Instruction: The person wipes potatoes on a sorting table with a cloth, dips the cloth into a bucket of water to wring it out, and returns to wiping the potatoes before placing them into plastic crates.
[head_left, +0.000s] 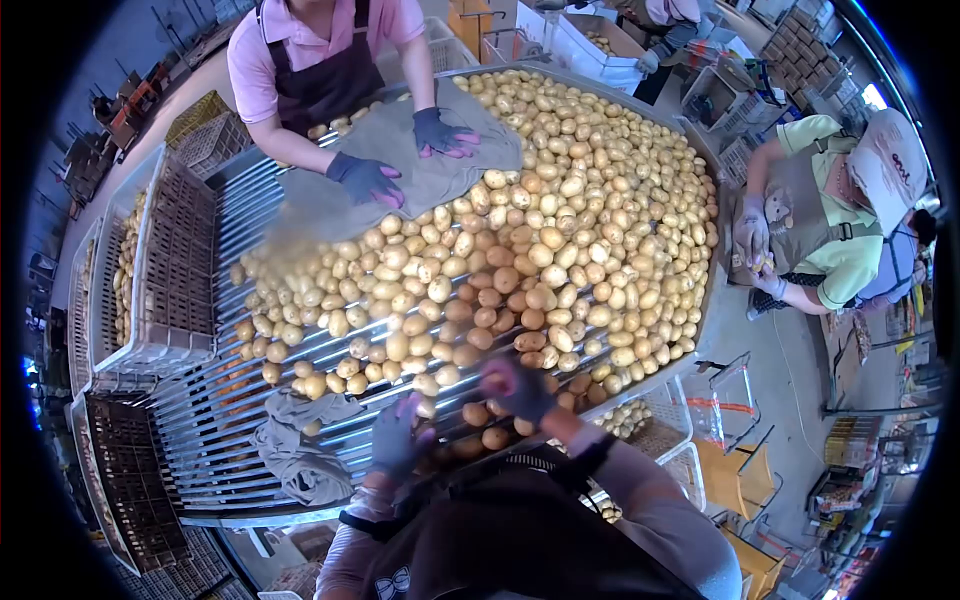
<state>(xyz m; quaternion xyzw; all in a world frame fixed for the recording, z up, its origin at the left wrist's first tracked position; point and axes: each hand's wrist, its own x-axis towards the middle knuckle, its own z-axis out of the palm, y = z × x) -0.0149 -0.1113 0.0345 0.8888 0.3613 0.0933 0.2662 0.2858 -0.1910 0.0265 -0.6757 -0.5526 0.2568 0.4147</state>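
Note:
Many yellow-brown potatoes (600, 200) cover the right and middle of a slatted metal sorting table (235, 430). Over the near edge of the pile are my two gloved hands. My left hand (400, 437) has its fingers apart beside a few potatoes, with nothing seen in it. My right hand (515, 388) is blurred, its fingers curled above the potatoes; whether it holds one is hidden. A crumpled grey cloth (300, 445) lies on the slats left of my left hand. Across the table, a co-worker's two gloved hands press on a larger grey cloth (440, 165).
White plastic crates (175, 260) with potatoes stand along the table's left end, and a dark crate (125, 480) is below them. Another person (830, 210) in a cap stands at the right. More crates (665, 425) sit under the near right edge.

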